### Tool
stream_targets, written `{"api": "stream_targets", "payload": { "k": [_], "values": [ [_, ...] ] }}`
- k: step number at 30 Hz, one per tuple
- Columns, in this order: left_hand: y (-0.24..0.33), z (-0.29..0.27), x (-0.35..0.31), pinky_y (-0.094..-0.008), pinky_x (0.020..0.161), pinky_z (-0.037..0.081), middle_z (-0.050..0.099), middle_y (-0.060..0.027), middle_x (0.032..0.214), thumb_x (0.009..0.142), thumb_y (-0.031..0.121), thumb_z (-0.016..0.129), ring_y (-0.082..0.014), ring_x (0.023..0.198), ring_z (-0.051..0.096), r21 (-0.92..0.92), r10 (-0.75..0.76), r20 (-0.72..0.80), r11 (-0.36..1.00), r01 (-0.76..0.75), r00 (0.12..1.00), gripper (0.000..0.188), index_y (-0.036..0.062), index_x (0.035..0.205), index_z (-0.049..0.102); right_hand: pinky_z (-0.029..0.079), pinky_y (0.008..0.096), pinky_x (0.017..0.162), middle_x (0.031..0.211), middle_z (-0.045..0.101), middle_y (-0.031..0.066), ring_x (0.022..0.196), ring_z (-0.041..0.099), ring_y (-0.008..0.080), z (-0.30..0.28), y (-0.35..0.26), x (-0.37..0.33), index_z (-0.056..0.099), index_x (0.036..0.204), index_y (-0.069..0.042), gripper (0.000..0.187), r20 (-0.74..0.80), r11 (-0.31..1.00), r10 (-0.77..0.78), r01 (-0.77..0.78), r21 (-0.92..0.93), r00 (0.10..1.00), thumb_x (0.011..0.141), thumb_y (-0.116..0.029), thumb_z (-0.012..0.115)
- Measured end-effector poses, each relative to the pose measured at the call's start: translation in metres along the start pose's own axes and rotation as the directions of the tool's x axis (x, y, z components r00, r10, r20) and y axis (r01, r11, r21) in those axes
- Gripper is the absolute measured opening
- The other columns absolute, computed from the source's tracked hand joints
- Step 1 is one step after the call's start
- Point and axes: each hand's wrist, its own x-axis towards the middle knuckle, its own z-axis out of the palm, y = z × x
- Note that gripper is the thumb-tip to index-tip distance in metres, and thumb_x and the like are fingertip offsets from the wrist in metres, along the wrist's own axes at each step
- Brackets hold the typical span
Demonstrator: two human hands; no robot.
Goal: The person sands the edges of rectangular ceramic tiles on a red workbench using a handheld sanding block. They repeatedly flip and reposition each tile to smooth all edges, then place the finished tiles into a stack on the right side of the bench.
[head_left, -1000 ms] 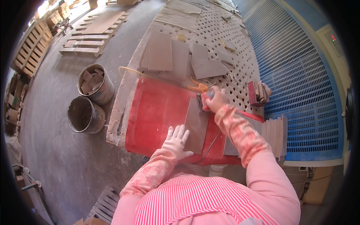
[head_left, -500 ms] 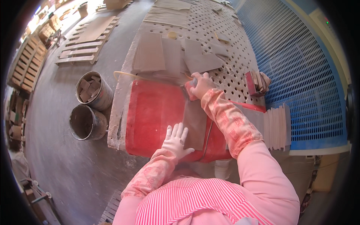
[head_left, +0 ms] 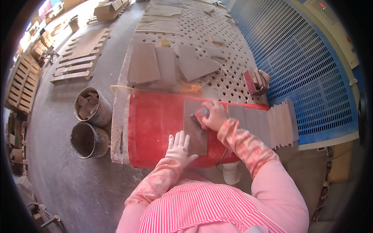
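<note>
A flat grey-brown panel (head_left: 197, 145) lies on a red mat (head_left: 155, 120) in front of me. My right hand (head_left: 217, 117) is closed around a small red hand sander (head_left: 200, 115), its lower face against the upper part of the panel. My left hand (head_left: 179, 150), in a white glove, lies flat with fingers stretched out at the panel's lower left edge, thumb toward the panel. Beyond the mat sits an orange-handled tool (head_left: 190, 89), its kind unclear. Overlapping flat panels (head_left: 143, 64) lie just past it.
To the right, panels lie flat (head_left: 248, 121) beside a row of leaning ones (head_left: 285, 120). A red box (head_left: 253, 83) of small pieces stands by a blue slatted grille (head_left: 307, 70). Two buckets (head_left: 90, 139) stand left of the perforated table (head_left: 233, 77); a pallet (head_left: 74, 66) lies farther off.
My right hand has drawn the sander nearer, from the panel's far end onto its upper face. The orange-handled tool has come into sight. My left hand stays flat; the view has shifted slightly.
</note>
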Motion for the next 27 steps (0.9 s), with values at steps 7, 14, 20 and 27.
{"api": "stream_targets", "payload": {
  "k": [7,14,20,27],
  "values": [
    [0.002,0.009,-0.001,-0.0594,0.137,0.011,0.029,-0.0282,0.177,0.088,0.066,0.078,-0.0423,0.167,0.022,0.019,-0.031,-0.037,0.999,0.032,0.999,0.112,-0.0017,0.168,0.037,0.056,0.0526,0.104,0.134,0.061,0.0204,0.124,0.064,0.045,-0.019,-0.009,0.103,0.07,0.14,-0.025,0.057,0.07,0.989,-0.132,0.126,0.082,0.989,0.084,-0.03,0.082],
    [0.004,0.013,-0.001,-0.0583,0.137,0.013,0.033,-0.0262,0.176,0.085,0.065,0.082,-0.0409,0.167,0.025,0.03,-0.036,-0.107,0.999,0.04,0.994,0.112,0.002,0.167,0.04,0.058,0.0537,0.098,0.127,0.063,0.0187,0.115,0.067,0.0444,-0.032,0.034,0.087,0.072,0.134,-0.026,0.056,0.054,0.974,-0.228,0.228,0.012,0.972,0.078,-0.028,0.079],
    [0.009,-0.017,0.015,-0.0529,0.133,0.029,0.035,-0.0267,0.175,0.089,0.051,0.085,-0.0427,0.16,0.038,-0.105,-0.2,0.007,0.974,0.199,0.98,0.101,0.001,0.165,0.042,0.055,0.0518,0.108,0.137,0.062,0.021,0.122,0.065,0.0466,0.003,0.016,0.079,0.064,0.146,-0.015,0.058,-0.091,0.96,-0.15,0.167,0.227,0.985,0.093,-0.034,0.079],
    [0.072,-0.086,0.068,-0.0515,0.115,0.053,0.037,-0.022,0.171,0.087,0.036,0.082,-0.043,0.145,0.055,-0.037,-0.511,-0.112,0.859,0.51,0.853,0.094,0.0192,0.168,0.037,0.051,0.0507,0.105,0.126,0.067,0.0167,0.122,0.065,0.039,0.058,0.069,-0.105,0.07,0.126,-0.011,0.036,-0.08,0.723,-0.151,0.166,0.67,0.985,0.097,-0.032,0.077]
  ]
}}
